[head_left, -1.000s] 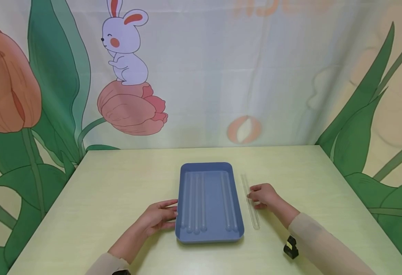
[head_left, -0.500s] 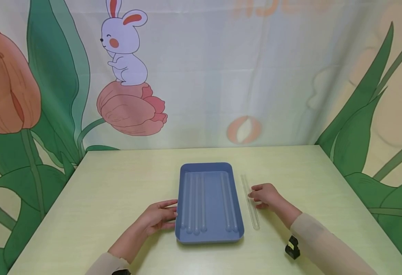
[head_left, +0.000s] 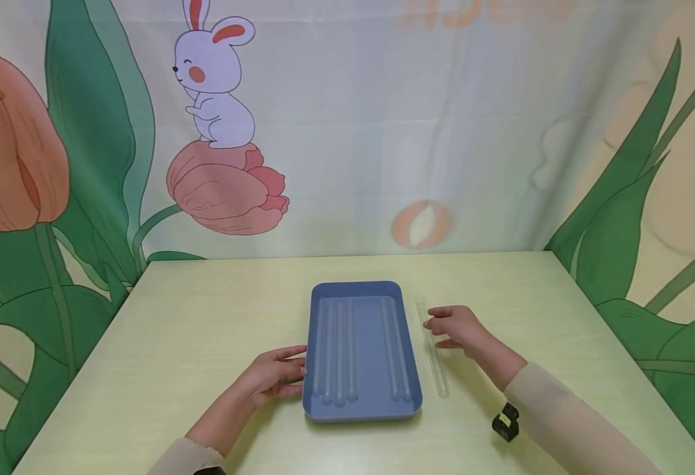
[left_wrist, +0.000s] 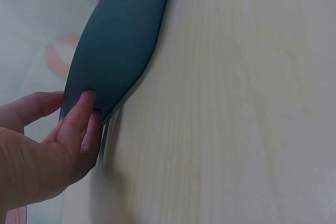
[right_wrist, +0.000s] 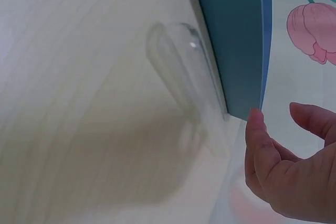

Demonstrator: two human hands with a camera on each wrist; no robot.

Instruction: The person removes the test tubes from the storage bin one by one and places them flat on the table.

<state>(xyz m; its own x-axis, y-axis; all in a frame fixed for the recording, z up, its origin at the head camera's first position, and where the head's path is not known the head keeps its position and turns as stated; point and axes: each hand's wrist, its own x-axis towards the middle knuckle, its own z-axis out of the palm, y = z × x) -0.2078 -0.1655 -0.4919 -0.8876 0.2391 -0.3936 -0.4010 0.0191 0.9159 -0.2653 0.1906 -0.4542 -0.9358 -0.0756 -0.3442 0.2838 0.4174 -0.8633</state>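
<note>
A blue tray (head_left: 371, 413) stands on the table, holding several clear test tubes (head_left: 340, 356) along its left side and two more test tubes (head_left: 393, 356) along its right. Against the tray's left wall rest the fingertips of my left hand (head_left: 271, 377), as the left wrist view also shows. Another clear test tube (head_left: 438, 373) lies on the table just right of the tray. Over its upper half hovers my right hand (head_left: 457, 327). In the right wrist view, thumb and fingers are apart with nothing between them, and the loose test tube (right_wrist: 191, 72) lies beside the tray wall.
The pale wooden table (head_left: 216, 303) reaches back to a printed curtain (head_left: 335, 132) with a rabbit and tulips. A small black device (head_left: 505, 422) sits at the right sleeve's cuff.
My right hand has moved slightly up along the loose test tube, its fingers spreading more. The left hand, tray and test tubes have stayed in place.
</note>
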